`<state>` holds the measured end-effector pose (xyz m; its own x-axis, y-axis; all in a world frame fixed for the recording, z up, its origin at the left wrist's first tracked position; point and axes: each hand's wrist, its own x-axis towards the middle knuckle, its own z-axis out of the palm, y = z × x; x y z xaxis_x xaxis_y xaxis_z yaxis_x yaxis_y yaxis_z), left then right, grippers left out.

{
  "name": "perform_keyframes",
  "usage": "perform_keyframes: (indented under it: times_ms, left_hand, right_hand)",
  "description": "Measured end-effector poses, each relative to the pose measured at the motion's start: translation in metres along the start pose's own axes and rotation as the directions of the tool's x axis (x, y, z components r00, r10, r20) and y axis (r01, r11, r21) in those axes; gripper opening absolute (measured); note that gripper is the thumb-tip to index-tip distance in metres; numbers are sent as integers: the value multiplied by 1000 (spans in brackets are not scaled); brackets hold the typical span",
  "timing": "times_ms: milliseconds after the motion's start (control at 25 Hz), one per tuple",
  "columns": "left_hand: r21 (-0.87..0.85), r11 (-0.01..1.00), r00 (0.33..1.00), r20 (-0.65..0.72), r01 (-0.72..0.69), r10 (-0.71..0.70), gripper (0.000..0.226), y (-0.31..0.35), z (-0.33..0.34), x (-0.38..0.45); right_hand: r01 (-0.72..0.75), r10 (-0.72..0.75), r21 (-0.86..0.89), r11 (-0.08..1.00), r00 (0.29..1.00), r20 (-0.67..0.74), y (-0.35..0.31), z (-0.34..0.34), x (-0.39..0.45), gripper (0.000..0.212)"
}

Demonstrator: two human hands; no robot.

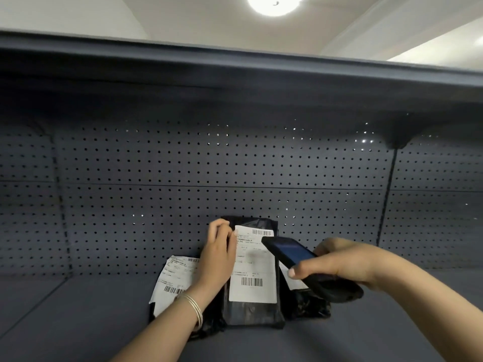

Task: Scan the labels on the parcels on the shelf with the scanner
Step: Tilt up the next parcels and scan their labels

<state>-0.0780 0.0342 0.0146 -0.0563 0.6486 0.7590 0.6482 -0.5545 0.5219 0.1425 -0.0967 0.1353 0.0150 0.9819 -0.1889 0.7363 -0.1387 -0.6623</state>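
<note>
Three black parcels stand side by side on the dark shelf [91,309]. The middle parcel [251,309] stands upright and bears a white label [252,270] with barcodes. My left hand [219,254] grips its upper left edge. To its left, the left parcel [209,322] leans back with its own label [172,278], partly behind my wrist. The right parcel [311,304] is mostly hidden behind the black handheld scanner [295,257], which my right hand [339,262] holds, its screen up and its tip pointing at the middle label.
A dark perforated back panel [209,165] closes the shelf behind the parcels. An upper shelf board [235,69] hangs overhead. A vertical upright [386,192] stands to the right.
</note>
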Motion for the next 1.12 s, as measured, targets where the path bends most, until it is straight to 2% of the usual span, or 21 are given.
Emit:
perform_keyframes:
  times_ms: [280,400,480,640,920,1120]
  left_hand:
    - [72,997,999,-35,-30,32,16,25,-18,-24]
    - [81,996,999,-33,-30,33,16,35,-27,-34]
    - [80,997,999,-31,-23,25,16,42,-31,-40]
    - [80,997,1000,-15,-14,15,13,56,-35,-50]
    - [82,997,1000,-25,8,-6,14,75,-38,-61]
    - [72,997,1000,-30,7,-5,13,76,-37,-61]
  right_hand:
    - [101,-101,-77,992,995,9,12,-10,-36,43]
    - [146,-142,-103,984,989,39,22,-18,-59,39]
    - [151,-147,-117,982,988,47,27,-23,-73,41]
    - [129,-123,-161,978,991,47,35,-26,-90,62]
    - [149,-139,-174,973,988,66,43,-31,-106,48]
    - [127,-120,-149,981,991,56,49,-32,-100,64]
